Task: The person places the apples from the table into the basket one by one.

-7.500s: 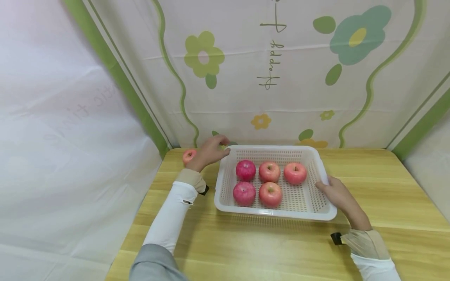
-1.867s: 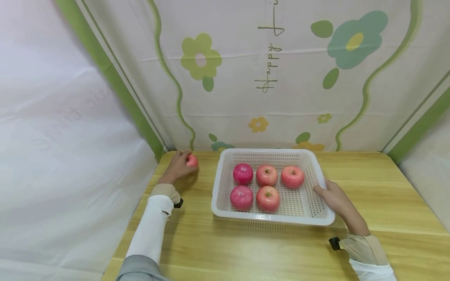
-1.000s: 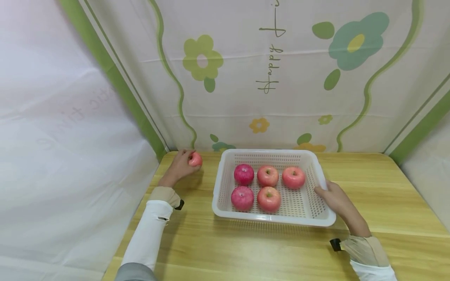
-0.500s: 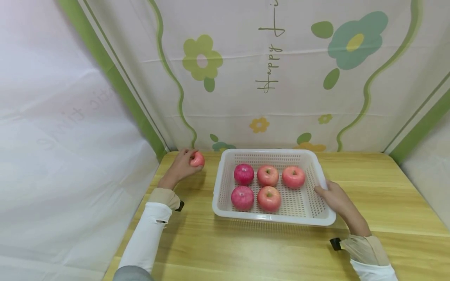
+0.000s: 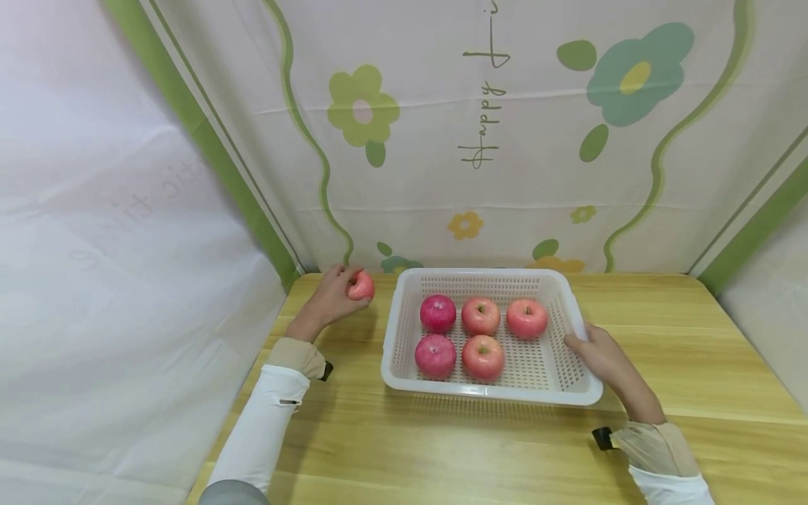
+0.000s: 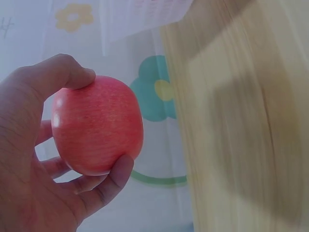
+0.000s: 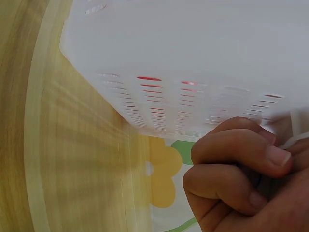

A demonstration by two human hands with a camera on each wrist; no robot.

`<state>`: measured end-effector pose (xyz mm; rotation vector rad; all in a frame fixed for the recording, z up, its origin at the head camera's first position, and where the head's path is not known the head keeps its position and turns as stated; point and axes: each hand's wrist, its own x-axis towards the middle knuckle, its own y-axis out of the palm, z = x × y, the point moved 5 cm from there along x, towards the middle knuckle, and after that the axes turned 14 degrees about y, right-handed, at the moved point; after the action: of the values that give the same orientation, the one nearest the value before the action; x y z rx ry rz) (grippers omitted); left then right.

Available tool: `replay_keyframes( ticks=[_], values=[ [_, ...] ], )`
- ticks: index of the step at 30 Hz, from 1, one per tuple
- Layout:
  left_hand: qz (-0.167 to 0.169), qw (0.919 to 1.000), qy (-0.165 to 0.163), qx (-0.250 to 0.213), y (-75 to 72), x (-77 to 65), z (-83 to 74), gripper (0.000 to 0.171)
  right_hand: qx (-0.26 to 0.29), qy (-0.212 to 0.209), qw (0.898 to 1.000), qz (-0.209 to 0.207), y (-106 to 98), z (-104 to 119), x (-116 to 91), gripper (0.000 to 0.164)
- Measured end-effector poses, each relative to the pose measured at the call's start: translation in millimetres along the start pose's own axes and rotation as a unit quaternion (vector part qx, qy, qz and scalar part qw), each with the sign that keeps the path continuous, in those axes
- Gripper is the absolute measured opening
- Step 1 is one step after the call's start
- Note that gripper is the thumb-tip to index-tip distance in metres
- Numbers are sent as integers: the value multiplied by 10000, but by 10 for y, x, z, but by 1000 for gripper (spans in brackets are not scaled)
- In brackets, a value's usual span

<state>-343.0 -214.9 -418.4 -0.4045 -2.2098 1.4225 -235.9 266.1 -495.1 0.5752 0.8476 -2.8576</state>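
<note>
My left hand (image 5: 333, 297) grips a red apple (image 5: 361, 286) at the back left, with thumb and fingers curled round it. In the left wrist view the apple (image 6: 99, 125) is held apart from the wooden surface. A white plastic basket (image 5: 435, 390) stands to the right of that hand. Inside it lie several apples, among them a dark pink one (image 5: 438, 313) and a lighter red one (image 5: 527, 319). My right hand (image 5: 602, 354) holds the basket's right rim. In the right wrist view, its curled fingers (image 7: 227, 181) show below the basket wall (image 7: 183, 43).
The basket and hands are over a wooden table (image 5: 442, 456). A white curtain (image 5: 429, 140) with printed flowers hangs along the table's back edge. Another white sheet (image 5: 126, 315) hangs at the left side.
My left hand left the basket's left rim, reached the apple on the table and took hold of it. Hand and apple have since shifted right towards the basket. My right hand stays on the rim.
</note>
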Motion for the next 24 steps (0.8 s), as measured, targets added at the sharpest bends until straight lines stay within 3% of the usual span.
replay_keyframes(
  ticks=[24],
  values=[
    [-42, 9989, 444, -150, -78, 101, -454, 71, -6, -9, 10000, -21, 6, 24, -39, 64]
  ],
)
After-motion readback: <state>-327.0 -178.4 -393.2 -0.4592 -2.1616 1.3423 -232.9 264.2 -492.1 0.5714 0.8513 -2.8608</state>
